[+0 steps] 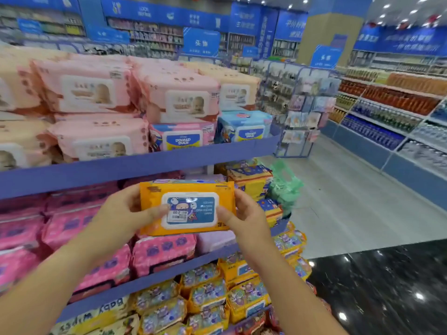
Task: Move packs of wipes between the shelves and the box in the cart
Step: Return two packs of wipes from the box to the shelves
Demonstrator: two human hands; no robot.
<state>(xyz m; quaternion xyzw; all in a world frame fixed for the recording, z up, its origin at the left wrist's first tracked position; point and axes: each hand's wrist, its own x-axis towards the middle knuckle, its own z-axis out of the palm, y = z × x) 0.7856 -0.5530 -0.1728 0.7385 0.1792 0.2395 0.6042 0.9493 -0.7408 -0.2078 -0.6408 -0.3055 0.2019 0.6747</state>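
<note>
Hands at either short end, I hold the orange wipes pack [187, 208] level, long axis crosswise. Left hand [121, 213] and right hand [246, 217] pinch it, thumbs on its face, before the middle shelf [169, 268].

Left forearm [60, 267] and right forearm [285, 281] bare, reach up from lower edge, converging. Left grip [123, 211] clasps left end of orange pack [187, 209], thumb across front. Right grip [246, 216] clasps right end, thumb on front, fingers hidden behind
</note>
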